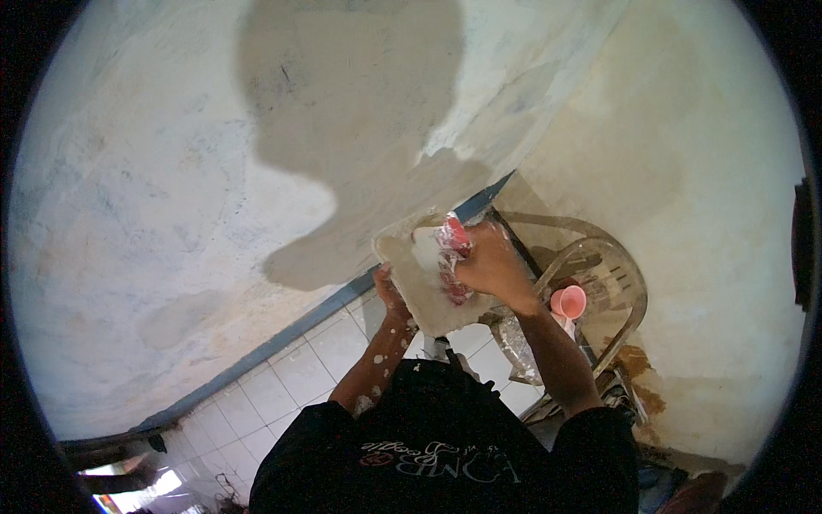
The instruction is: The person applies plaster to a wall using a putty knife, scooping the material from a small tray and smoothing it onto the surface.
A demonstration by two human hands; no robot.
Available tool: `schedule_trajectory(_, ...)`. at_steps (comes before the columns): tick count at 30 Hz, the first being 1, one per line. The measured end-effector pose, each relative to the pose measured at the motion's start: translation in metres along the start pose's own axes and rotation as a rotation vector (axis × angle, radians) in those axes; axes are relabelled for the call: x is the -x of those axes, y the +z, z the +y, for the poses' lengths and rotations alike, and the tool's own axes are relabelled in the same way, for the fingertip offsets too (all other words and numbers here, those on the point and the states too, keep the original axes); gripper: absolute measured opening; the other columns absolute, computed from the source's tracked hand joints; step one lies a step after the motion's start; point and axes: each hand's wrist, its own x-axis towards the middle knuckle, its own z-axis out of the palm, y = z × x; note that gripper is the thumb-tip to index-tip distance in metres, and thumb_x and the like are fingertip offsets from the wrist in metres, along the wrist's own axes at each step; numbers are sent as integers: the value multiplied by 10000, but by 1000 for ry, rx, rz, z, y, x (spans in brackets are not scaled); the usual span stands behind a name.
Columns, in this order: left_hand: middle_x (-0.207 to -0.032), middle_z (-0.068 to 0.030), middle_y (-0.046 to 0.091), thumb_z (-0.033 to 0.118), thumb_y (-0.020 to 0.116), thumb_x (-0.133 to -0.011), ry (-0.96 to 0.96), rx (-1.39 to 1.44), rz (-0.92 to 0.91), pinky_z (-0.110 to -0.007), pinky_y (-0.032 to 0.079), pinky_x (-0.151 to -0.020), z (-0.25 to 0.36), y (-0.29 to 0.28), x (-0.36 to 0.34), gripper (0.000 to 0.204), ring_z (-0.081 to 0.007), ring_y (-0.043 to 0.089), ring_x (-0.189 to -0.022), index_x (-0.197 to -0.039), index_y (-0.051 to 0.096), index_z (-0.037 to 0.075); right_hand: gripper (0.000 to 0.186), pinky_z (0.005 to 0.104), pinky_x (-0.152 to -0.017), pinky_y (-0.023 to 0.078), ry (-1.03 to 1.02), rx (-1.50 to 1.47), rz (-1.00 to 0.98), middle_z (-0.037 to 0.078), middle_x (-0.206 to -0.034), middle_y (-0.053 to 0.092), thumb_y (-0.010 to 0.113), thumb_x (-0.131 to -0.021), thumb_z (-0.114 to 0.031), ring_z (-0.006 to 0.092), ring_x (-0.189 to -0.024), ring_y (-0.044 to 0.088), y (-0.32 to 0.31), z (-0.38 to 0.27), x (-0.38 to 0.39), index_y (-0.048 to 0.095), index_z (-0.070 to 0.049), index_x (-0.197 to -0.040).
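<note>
My left hand [391, 293] grips the left edge of a flat, greyish-beige board [432, 313] with rounded corners, holding it in front of my chest. White paste lies on the board's surface. Over its right side, my right hand [498, 265] is closed around a red tool [458, 231] smeared with white; its exact kind is hard to make out. The tool is at the paste on the board, and part of it is hidden by my fingers. White splashes dot my left forearm.
A pale, patchy wall [171, 171] rises ahead, with a blue-grey strip [282, 340] along its foot. To the right stands a dirty plastic armchair [640, 295] with a pink cup [568, 301] by it. White tiles [287, 377] cover the floor.
</note>
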Motion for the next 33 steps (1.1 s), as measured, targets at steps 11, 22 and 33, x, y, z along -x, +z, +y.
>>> schedule_trajectory(11,-1166,-154,479,399,526,-628,-36,103,34,-441,390,-892,-41,3,9,718,-330,482,-1035,-1237,381,48,237,448,-704,423,-15,378,151,200,-760,581,581,-545,-87,388,-745,538,-20,-17,22,588,23,-755)
schedule_trajectory(22,-1171,-165,467,428,522,-654,-29,53,40,-452,367,-915,-56,0,14,719,-334,458,-1072,-1241,361,46,189,453,-703,428,-14,293,64,221,-725,580,583,-556,-100,396,-708,552,1,-12,36,596,18,-702)
schedule_trajectory(33,-1159,-147,486,412,520,-690,20,100,51,-418,370,-917,-62,-9,12,644,-311,489,-1031,-1206,408,43,249,419,-656,456,-153,359,95,205,-720,572,622,-569,-138,350,-710,569,-6,-8,36,595,-2,-776)
